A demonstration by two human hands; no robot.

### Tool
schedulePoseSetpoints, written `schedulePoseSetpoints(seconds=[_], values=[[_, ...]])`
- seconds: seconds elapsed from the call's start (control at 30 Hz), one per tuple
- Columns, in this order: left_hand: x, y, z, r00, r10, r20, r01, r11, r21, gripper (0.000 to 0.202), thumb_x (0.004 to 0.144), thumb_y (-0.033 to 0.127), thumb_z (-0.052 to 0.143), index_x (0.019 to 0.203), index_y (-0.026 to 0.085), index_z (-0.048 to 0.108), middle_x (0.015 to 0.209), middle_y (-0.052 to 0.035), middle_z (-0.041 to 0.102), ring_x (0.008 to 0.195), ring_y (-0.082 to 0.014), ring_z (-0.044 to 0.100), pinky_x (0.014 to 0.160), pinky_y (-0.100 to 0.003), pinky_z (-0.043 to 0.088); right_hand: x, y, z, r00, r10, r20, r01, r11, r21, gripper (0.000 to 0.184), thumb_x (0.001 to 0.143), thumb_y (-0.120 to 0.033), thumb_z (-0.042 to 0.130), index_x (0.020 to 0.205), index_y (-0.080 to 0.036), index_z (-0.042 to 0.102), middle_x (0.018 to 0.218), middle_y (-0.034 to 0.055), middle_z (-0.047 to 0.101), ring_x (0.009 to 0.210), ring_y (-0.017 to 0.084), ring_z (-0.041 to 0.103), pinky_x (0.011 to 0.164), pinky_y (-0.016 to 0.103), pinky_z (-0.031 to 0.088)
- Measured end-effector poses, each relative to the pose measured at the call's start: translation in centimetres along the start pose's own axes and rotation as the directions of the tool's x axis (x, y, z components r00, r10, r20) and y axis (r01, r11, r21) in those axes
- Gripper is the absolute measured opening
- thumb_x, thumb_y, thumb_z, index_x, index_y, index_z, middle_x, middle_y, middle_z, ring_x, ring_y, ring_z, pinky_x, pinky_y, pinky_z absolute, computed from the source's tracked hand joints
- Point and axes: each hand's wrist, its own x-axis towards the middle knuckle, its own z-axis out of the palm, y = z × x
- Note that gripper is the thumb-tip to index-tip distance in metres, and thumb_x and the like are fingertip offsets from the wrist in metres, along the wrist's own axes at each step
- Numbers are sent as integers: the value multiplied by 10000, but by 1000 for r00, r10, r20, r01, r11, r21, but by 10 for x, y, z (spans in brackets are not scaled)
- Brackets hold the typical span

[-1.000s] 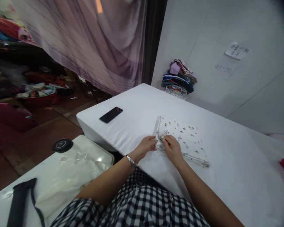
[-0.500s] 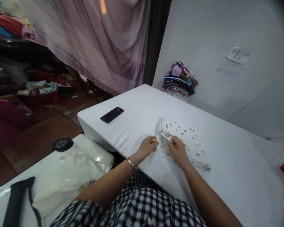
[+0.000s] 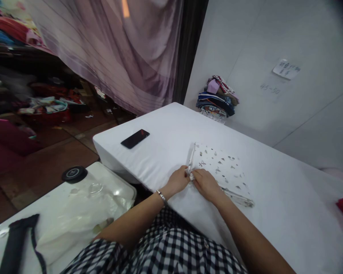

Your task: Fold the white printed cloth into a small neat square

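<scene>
- The folded white cloth [image 3: 224,165], printed with small grey and brownish motifs, lies flat on the table [image 3: 162,131], right of the middle and toward the near edge.
- The left hand [image 3: 178,179] is at the cloth's near left corner; its fingers pinch the edge there, though the fingertips are partly hidden.
- The right hand [image 3: 208,185] lies over the near edge, just beside the left; its fingers are bent down and grasp a small gathered bit of the same cloth at that corner.
- The layered near edge of the cloth shows to the right of the right wrist.
- A silvery bracelet [image 3: 161,197] circles the left wrist.
- A black smartphone [image 3: 135,139] lies on the table, left of the cloth and well apart from it, near the left edge.
- On a lower white surface [image 3: 53,198] at the near left are a round black object [image 3: 74,174], a crumpled translucent plastic bag [image 3: 80,217] and a long black item with a strap [image 3: 15,241].
- Beyond the table's far side, a stack of folded clothes [image 3: 216,99] stands by the pale wall [image 3: 240,26].
- A handwritten paper [image 3: 286,69] is fixed to that wall.
- A pinkish curtain [image 3: 125,53] hangs at the far left.
</scene>
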Motion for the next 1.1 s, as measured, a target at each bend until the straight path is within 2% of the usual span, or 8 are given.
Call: schedulePoseSetpoints(seconds=[0.2,0.33,0.47,0.6,0.7,0.8,0.97,1.1], values=[[7,-3,-6,984,-173,49,179,952,-249,404,819,274,416,1196,140,473,962,-66,656,676,-131,609,621,-244,446,-1,-5,0,1000,-3,-5,3,999,-41,277,853,-143,442,1098,-148,571,1030,103,585,947,226,501,812,361,426],[12,5,-5,995,-56,-78,46,991,-124,423,816,392,476,1171,166,516,1140,-83,603,940,-176,587,822,-271,427,-7,-12,2,999,15,-46,-12,999,52,382,822,-185,499,1200,-133,524,1127,124,564,1015,239,503,868,393,435],[14,8,-2,993,69,-98,-62,995,80,401,820,328,485,1187,170,516,1165,-90,585,1015,-195,553,884,-293,396,-24,-2,-7,996,31,-86,-7,966,258,463,843,-262,488,1296,-170,464,1262,109,529,1145,220,483,981,395,400],[15,7,0,993,84,-87,-70,985,155,349,835,309,468,1156,187,532,1082,-68,607,946,-185,564,824,-288,411,-46,36,-17,946,282,-158,-238,939,250,467,914,-409,370,1309,-184,478,1348,105,468,1256,226,402,1050,425,322],[16,5,1,992,93,-81,-79,984,162,356,839,316,470,1165,184,525,1099,-68,598,953,-182,561,826,-284,409,-59,61,-11,915,404,-4,-401,909,110,578,909,-531,307,1359,-186,421,1447,102,321,1356,264,216,1086,502,194],[15,3,-1,992,103,-70,-90,981,172,379,843,335,464,1189,186,508,1115,-66,593,934,-179,568,823,-286,416,-66,69,2,878,455,147,-465,884,39,646,909,-588,218,1421,-203,298,1497,79,176,1383,246,87,1096,512,115],[22,14,-13,994,107,-37,-92,954,286,398,819,328,489,1195,197,497,1183,-72,563,993,-200,565,857,-312,429,-66,61,-1,868,456,195,-485,864,138,685,897,-621,194,1431,-198,271,1508,73,110,1387,227,27,1105,487,54],[36,48,-8,949,302,-88,-241,879,412,437,837,358,481,1235,178,478,1360,-98,445,1247,-234,404,1029,-346,327,-51,70,-19,856,478,198,-514,829,221,658,895,-613,230,1423,-225,291,1511,71,108,1387,221,49,1102,477,79]])
